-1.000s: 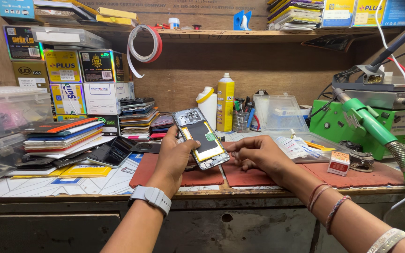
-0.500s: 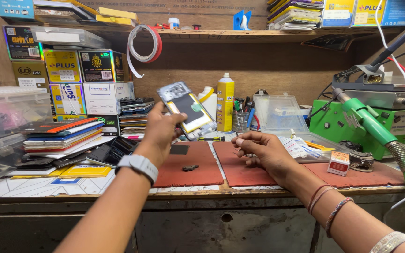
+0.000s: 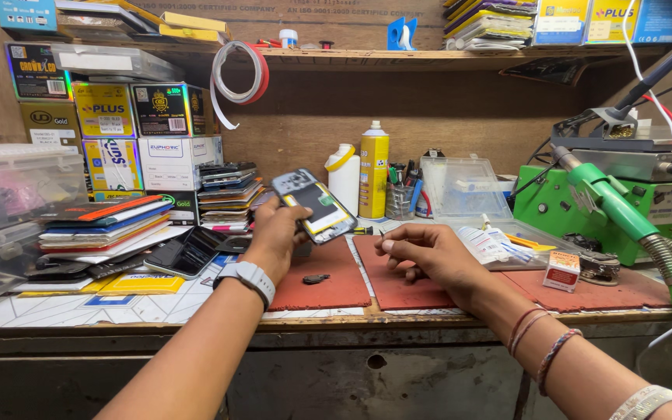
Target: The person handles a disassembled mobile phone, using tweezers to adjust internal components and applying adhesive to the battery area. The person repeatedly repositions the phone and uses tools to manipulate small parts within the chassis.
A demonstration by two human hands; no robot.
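My left hand [image 3: 275, 233], with a white watch on its wrist, holds an opened phone [image 3: 314, 204] tilted above the left red mat [image 3: 334, 292]. The phone's back is off, and a yellow-edged battery and dark frame show inside. My right hand [image 3: 423, 253] rests on the right red mat [image 3: 398, 292], just right of the phone and not touching it. Its thumb and forefinger are pinched together; I cannot tell whether something tiny sits between them. A small dark part [image 3: 316, 278] lies on the left mat below the phone.
Stacked phones and flat boxes [image 3: 106, 225] fill the left of the bench, with clear plastic bins [image 3: 9, 194] beyond. A yellow spray can [image 3: 374, 173] and a white bottle [image 3: 344, 177] stand at the back. A green machine with a hose [image 3: 616, 206] stands on the right, and a small red-white box [image 3: 561, 272] lies on the mat.
My left hand lifted the phone off the mat, up and to the left, then brought it partly back down. My right hand let go of the phone and stayed on the mat.
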